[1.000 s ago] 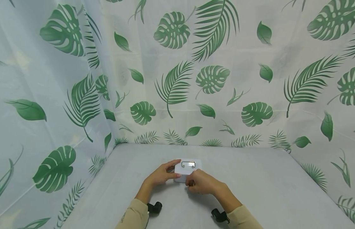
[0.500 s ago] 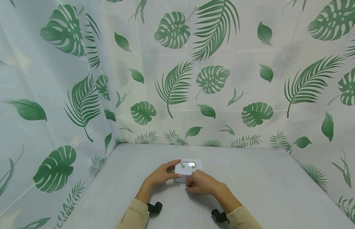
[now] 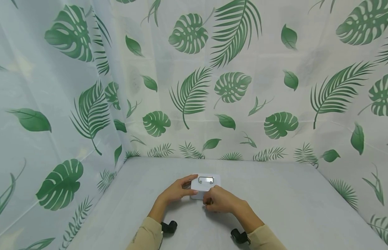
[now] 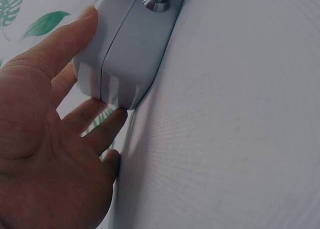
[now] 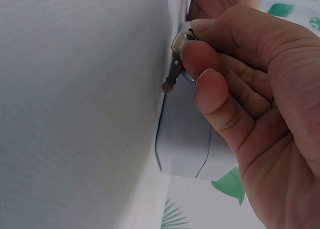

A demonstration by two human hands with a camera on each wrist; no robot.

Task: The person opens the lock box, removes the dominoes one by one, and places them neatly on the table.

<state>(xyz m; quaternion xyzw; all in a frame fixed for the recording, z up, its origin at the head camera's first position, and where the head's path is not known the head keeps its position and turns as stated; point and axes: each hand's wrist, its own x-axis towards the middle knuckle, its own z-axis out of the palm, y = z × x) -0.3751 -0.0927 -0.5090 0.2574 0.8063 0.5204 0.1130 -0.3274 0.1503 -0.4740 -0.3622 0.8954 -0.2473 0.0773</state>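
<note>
A small white cash box [image 3: 200, 186] with a folding metal handle [image 3: 206, 179] on its lid sits on the table. My left hand [image 3: 176, 190] holds the box's left end, thumb at the near edge and fingers around the side. On the box's front, a silver lock cylinder [image 4: 156, 1] shows in the left wrist view. There, a thin seam separates lid from body. My right hand [image 5: 250, 74] is at that front, pinching a key [image 5: 180, 40] between thumb and forefinger. A second key [image 5: 172, 78] hangs below it. The fingers hide where the pinched key meets the lock.
The white-covered tabletop [image 3: 275, 194] spreads around the box. Behind and to the left hang white curtains [image 3: 200, 86] printed with green leaves. Black wrist camera mounts [image 3: 169, 227] stick out beside both sleeves.
</note>
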